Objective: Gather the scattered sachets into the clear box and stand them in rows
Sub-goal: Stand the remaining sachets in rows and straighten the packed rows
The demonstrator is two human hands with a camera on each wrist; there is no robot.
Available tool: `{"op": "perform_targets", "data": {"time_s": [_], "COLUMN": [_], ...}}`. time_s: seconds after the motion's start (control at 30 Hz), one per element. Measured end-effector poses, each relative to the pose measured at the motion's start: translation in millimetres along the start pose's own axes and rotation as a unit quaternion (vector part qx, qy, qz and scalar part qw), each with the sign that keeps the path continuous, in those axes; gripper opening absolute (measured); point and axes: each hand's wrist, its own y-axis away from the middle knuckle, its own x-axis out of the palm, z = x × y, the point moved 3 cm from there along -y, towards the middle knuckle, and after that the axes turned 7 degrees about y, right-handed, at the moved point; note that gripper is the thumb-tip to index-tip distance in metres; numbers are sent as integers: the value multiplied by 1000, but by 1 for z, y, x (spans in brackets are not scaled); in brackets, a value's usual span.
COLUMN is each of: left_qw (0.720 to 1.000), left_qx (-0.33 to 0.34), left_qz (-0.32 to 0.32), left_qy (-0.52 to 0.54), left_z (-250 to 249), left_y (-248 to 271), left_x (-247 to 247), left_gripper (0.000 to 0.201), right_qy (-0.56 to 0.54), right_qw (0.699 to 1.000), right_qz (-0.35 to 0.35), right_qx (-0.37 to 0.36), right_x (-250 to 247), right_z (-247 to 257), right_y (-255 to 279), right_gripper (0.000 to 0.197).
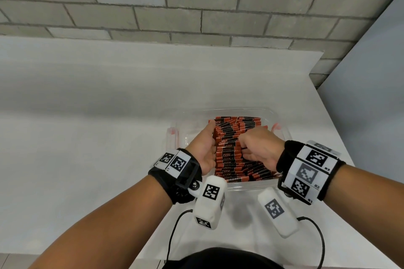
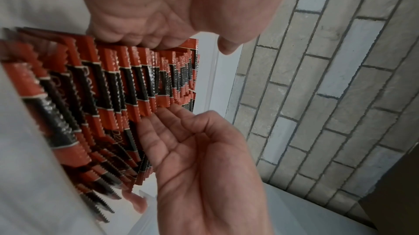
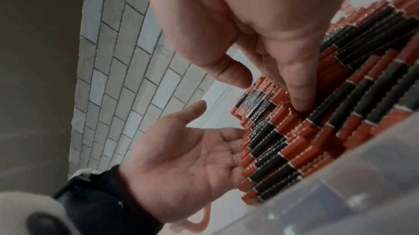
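Observation:
The clear box (image 1: 247, 185) sits on the white table, packed with red-and-black sachets (image 1: 229, 155) standing on edge in rows. My left hand (image 1: 205, 144) lies flat against the left side of the near row, fingers straight, palm facing right (image 2: 192, 149). My right hand (image 1: 255, 148) is over the middle of the box with its fingers curled down. Its fingertips (image 3: 299, 102) press in among the sachet tops (image 3: 340, 113), and its thumb (image 3: 233, 74) stands free. Neither hand lifts a sachet. No loose sachets show on the table.
Red latches (image 1: 172, 135) (image 1: 276, 125) sit on the box's left and right ends. A grey brick wall (image 1: 196, 6) stands behind the table (image 1: 87, 116), whose right edge runs close to the box. Wrist camera pods and black cables (image 1: 172, 236) hang near the front edge.

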Motion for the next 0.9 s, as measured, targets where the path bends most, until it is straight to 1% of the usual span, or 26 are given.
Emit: {"op": "perform_targets", "data": {"time_s": [0.03,0.07,0.17,0.27,0.3,0.43,0.5,0.6,0.7,0.73,0.8,0.9], "left_qw": [1000,1000,1000,1000,1000,999,1000,1000,999,999,999,999], "left_qx": [0,0,4,2,3,24,23,11,21,27,34,33], "left_qz": [0,1,2,1,0,-19,-17,0,-8,-14,-16,0], "left_qy": [-1,-3,-5,1,1,-13,-12,-15,-27,-27,-25,-27], "left_z": [0,0,-2,-2,-1,-4,-5,-3,-4,-6,-8,-9], "left_y": [0,1,0,-2,-2,-4,-6,-7,-9,-10,-11,-13], "left_x": [0,1,-1,-1,-1,-4,-4,-1,-3,-4,-6,-4], "left_gripper": [62,61,55,59,60,58,59,64,59,58,63,69], "right_qy": [3,3,-6,1,10,10,15,32,21,14,5,10], "right_qw": [1000,1000,1000,1000,1000,1000,1000,999,999,1000,1000,1000], "right_qz": [5,8,19,24,26,8,4,16,18,15,3,7], "right_qx": [3,3,-3,2,6,-4,-6,-14,-20,-15,-10,-6], "right_x": [1,2,2,4,5,-2,-5,0,-1,-2,-4,-1], "right_z": [0,1,2,3,3,3,5,4,5,6,5,6], "right_y": [0,0,-2,1,0,-5,-5,-7,-8,-8,-9,-8], "right_gripper": [24,21,29,18,17,24,23,24,20,22,23,21]}}
